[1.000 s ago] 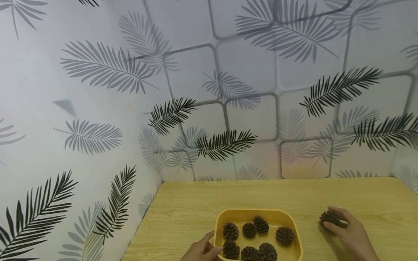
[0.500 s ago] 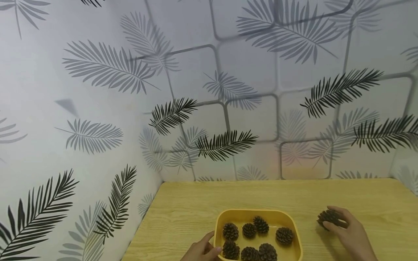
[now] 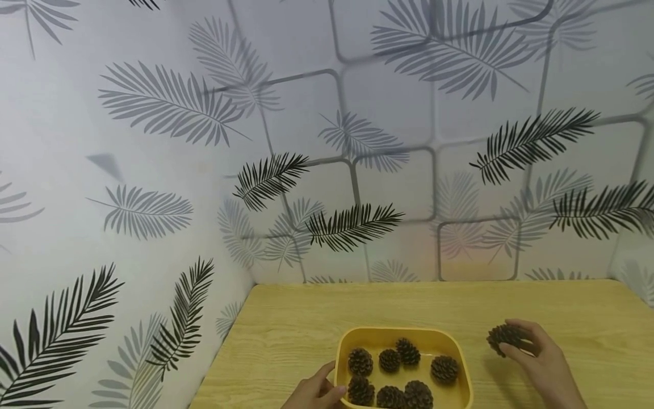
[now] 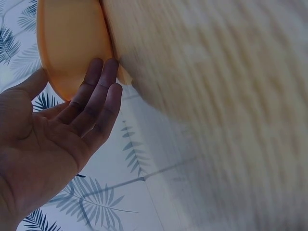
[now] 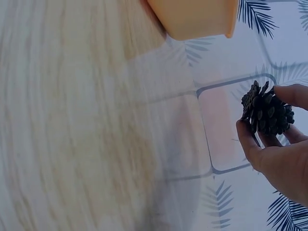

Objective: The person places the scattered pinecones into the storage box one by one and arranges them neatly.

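Note:
A brown pine cone [image 3: 503,339] is pinched between the thumb and fingers of my right hand [image 3: 544,360], to the right of the yellow plastic box. The right wrist view shows the same pine cone [image 5: 268,109] held at the fingertips. My left hand [image 3: 317,392] holds the left end of the yellow box [image 3: 462,369]. In the left wrist view its thumb touches the rim and the fingers of the left hand [image 4: 57,130] lie against the outer wall. Several pine cones [image 3: 390,360] lie inside the box, apart or touching one another.
The box stands on a light wood-grain table [image 3: 286,318], its near side cut off by the frame's lower edge. Behind and to the left of the table rise pale walls [image 3: 388,187] with a leaf print.
My right hand has moved a little left toward the box and slightly up, bringing the pine cone along. The left hand and the box have stayed in place.

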`<state>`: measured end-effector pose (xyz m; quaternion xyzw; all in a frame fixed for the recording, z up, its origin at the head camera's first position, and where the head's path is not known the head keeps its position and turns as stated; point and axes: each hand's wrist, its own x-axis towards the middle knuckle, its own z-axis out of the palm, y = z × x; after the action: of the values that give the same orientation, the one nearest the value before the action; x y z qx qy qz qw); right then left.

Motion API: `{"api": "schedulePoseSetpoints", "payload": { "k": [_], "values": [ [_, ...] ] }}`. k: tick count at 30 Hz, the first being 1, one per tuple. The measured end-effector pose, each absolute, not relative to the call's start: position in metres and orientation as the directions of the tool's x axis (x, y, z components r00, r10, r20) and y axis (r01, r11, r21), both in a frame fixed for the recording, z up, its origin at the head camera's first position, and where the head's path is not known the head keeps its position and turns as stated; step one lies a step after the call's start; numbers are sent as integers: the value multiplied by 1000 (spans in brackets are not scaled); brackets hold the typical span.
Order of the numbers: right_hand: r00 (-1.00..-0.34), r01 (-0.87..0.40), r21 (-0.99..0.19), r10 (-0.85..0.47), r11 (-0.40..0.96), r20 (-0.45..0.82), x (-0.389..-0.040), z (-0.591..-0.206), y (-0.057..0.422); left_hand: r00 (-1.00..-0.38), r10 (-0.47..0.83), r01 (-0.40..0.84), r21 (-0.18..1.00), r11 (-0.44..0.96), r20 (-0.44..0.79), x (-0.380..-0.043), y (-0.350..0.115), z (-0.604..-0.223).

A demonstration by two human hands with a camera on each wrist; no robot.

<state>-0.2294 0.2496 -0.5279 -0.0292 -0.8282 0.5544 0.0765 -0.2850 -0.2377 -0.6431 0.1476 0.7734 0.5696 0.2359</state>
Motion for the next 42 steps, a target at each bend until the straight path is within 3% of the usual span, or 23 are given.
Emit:
{"api": "schedulePoseSetpoints", "payload": {
  "k": [6, 19, 27, 42],
  "values": [
    [-984, -47, -922, 141, 384, 109, -228, -529, 246, -848, 494, -34, 950, 310, -192, -284, -238, -644],
    [-952, -297, -938, 20, 177, 306, -221, -520, 227, -855, 477, -48, 946, 319, -204, -284, -237, -646],
    [-929, -369, -913, -78, 173, 361, -214, -507, 213, -853, 479, -51, 946, 319, -207, -282, -236, -643],
    [-828, -545, -820, -270, 177, 492, -208, -498, 187, -855, 476, -45, 944, 328, -206, -282, -235, -639]
  ]
}}
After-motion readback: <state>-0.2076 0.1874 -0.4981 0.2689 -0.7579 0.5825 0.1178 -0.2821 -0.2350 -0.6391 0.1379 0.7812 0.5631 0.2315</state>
